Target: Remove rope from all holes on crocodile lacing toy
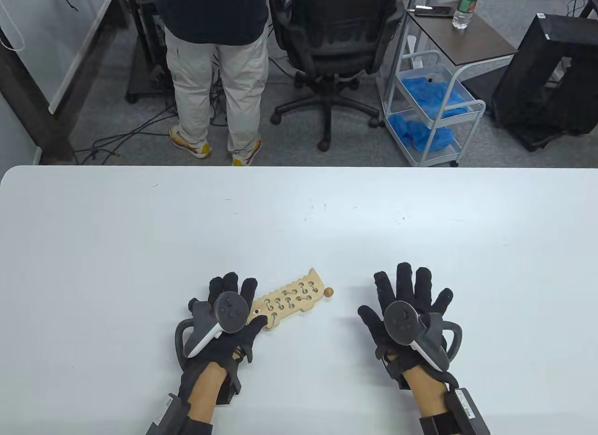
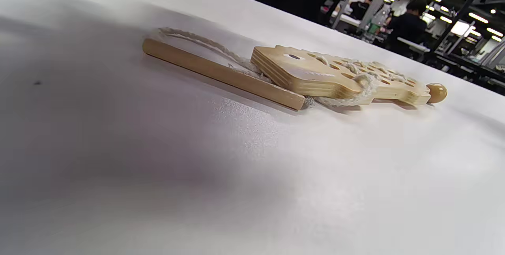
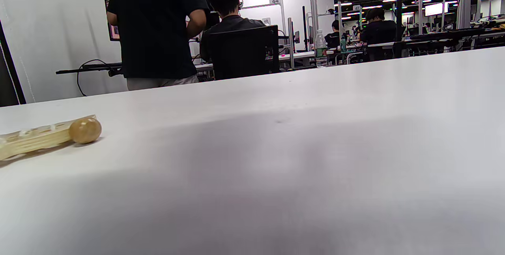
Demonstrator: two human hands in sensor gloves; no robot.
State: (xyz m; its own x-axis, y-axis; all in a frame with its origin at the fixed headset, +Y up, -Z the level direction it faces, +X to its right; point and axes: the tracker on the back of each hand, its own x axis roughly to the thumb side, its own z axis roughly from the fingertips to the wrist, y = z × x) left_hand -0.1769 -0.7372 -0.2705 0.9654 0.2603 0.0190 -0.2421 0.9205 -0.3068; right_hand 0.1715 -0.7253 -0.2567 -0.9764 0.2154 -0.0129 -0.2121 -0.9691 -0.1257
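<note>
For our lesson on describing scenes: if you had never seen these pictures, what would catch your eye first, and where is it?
First, the two black-gloved hands spread flat on the white table, the left hand and right hand near its front edge. Between them lies the pale wooden crocodile lacing toy, its head end under the left hand, cream rope laced through its holes. A round wooden bead sits at its tail, and a wooden stick lies beside its head.

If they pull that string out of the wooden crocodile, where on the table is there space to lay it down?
The widest bare stretch is the far half of the table, beyond both hands. Another patch lies between the wooden bead and the right hand. It is crowded by the left hand, which overlaps the crocodile toy, with the wooden stick and rope beside it.
</note>
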